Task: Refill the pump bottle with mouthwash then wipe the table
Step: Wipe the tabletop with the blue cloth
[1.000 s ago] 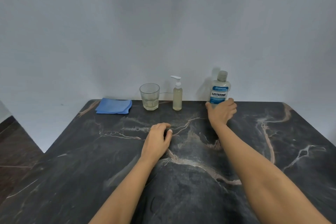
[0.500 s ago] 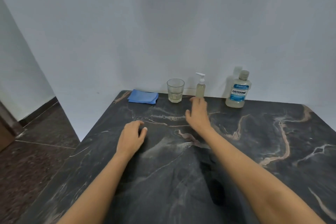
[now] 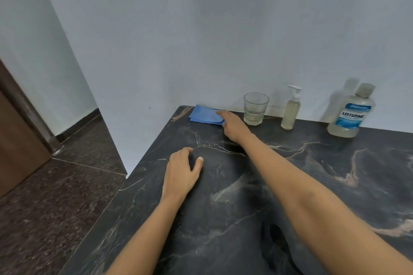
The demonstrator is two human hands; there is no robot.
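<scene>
Cloth [image 3: 206, 115], blue and folded flat, is lying at the far left corner of the table [image 3: 312, 185], hard against the wall [image 3: 201, 40], with its long axis running along the table's far edge. We are seeing the right hand [image 3: 234, 127] reaching across toward that corner, palm down, its fingers extended and loosely together; the fingertips [image 3: 220, 113] are resting on the cloth's near right part, and we cannot tell whether they are pinching it yet. The left hand [image 3: 181, 174] is lying on the table nearer the left edge, well short of the cloth, fingers curled under and thumb held out, gripping nothing. Along the same far edge, to the right of the cloth, we are finding in order the glass [image 3: 256, 108], the pump bottle [image 3: 290, 111] and the mouthwash bottle [image 3: 350, 114], all upright and capped, the glass standing just beside the reaching wrist. We are judging that the refill is finished and that the wiping step is beginning. Since the cloth is lying beyond the right hand and slightly to its left, the coming move is turning on closing the fingers over the near fold and drawing it toward the open middle of the table, clear of the glass.
</scene>
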